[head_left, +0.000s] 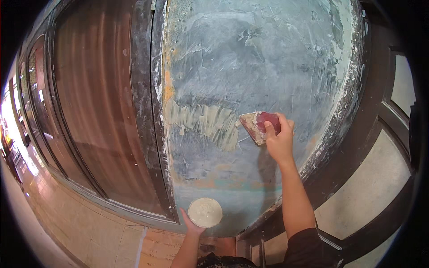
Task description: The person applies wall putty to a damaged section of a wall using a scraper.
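My right hand [280,138] is closed around a dark red putty scraper [263,126], its thumb on the near face. Pale putty coats the scraper's left part, and its edge is at or very near the wall [250,67]. Left of it, a ridged patch of cream putty [208,123] spreads over the blue-grey wall surface. Lower down, my left hand [193,223] holds a round container of cream putty [205,213] from beneath and the side. The thumb shows along its left rim; the other fingers are hidden under it.
A dark-framed window [96,102] with brownish panes borders the wall on the left. On the right stands a dark wooden frame [357,174] with pale panels. Tiled floor [96,232] lies at lower left, beside a flat piece of brown cardboard [158,248] with handwriting.
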Action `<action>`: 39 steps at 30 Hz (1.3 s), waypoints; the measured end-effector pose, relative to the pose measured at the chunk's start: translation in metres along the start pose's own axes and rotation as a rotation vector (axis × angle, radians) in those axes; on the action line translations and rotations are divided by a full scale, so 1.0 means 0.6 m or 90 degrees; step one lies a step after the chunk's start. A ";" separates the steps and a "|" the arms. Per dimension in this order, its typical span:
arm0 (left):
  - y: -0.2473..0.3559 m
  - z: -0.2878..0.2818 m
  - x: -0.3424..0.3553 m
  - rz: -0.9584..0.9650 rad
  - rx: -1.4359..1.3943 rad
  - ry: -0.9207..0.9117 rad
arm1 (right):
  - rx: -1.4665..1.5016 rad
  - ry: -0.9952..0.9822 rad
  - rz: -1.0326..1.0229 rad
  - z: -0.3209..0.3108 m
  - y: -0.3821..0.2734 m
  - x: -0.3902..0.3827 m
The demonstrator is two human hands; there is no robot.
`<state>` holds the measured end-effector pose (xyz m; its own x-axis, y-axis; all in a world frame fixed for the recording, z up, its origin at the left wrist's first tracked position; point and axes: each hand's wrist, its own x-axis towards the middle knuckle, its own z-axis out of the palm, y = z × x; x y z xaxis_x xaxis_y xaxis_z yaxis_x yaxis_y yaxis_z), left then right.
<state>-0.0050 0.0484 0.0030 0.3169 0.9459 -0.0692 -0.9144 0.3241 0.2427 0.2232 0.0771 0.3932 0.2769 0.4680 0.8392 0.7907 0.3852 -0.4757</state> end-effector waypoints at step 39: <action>-0.012 0.129 -0.028 -0.056 0.001 -0.031 | -0.166 -0.157 -0.159 -0.021 -0.020 0.027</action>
<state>0.0155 0.0290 0.0775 0.4078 0.9120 -0.0439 -0.8820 0.4059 0.2392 0.2250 0.0700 0.4158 -0.0544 0.5745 0.8167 0.9372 0.3116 -0.1568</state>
